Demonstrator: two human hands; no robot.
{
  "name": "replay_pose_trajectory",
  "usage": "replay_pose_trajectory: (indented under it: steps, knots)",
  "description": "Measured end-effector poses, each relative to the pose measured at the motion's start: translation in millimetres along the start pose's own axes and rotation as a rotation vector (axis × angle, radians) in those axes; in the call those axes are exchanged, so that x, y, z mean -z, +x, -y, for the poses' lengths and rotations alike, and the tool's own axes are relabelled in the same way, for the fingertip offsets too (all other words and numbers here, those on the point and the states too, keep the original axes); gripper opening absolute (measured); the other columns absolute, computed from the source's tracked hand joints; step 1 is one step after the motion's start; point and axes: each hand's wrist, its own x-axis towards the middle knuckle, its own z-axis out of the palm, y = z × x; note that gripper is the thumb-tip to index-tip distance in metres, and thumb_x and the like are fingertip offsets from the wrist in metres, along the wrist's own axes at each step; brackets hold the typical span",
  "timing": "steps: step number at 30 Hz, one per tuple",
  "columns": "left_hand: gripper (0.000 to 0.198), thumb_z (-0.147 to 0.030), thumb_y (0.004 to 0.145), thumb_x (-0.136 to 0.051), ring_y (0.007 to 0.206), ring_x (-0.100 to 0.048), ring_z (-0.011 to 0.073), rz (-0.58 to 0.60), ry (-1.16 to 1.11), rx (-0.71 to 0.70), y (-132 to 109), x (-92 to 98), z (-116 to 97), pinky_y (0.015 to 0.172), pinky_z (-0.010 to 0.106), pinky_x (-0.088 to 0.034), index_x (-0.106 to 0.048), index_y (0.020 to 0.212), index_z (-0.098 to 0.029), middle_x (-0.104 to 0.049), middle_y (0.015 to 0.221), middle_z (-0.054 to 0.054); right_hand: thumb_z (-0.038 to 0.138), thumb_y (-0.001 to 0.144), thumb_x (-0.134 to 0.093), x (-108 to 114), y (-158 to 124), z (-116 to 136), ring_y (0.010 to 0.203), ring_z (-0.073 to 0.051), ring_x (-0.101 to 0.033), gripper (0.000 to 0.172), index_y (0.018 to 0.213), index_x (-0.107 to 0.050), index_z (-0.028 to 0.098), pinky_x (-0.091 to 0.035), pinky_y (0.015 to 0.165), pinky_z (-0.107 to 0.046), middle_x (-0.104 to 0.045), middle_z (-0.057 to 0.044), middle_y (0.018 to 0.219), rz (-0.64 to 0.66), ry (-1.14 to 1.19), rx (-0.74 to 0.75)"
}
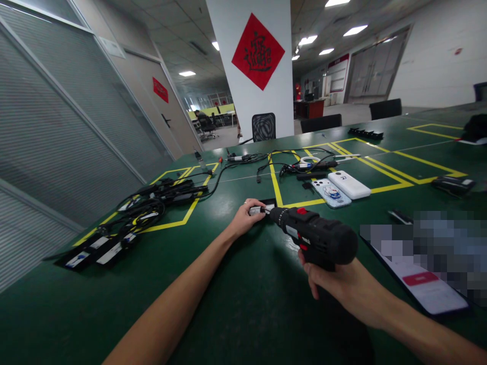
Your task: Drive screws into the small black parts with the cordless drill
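My left hand [245, 218] is closed on a small silver-and-black part [256, 210] at the middle of the green table. Behind that part lies a small black piece [269, 202]. My right hand [323, 276] grips a black cordless drill [315, 233] with red accents by its handle, partly hidden under the drill body. The drill points left, and its tip reaches the part beside my left fingers. Whether the bit touches a screw is too small to tell.
Black cables and labelled modules [152, 203] cover the left side. A patterned phone [332, 192] and a white power bank [349, 184] lie beyond the drill, near more cables and a tape roll [310, 160]. A large phone-like device [429, 284] is at right.
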Motion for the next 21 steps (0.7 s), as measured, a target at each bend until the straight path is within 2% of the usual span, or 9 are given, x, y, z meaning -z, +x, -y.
replay_pose_trajectory:
  steps: [21]
  knots:
    - [0.025,-0.030,0.089,-0.060,0.104,-0.059,0.0241,-0.001,0.034,-0.006,0.9,0.0,-0.8,0.089,0.046,-0.050,-0.060,0.109,-0.015,-0.061,0.116,0.009,0.026,0.084,-0.054,0.3,0.1,-2.8,0.062,-0.012,-0.054,0.015,0.096,-0.056,0.017,-0.046,0.060,-0.027,-0.057,-0.001,0.079,-0.004,0.025,0.001]
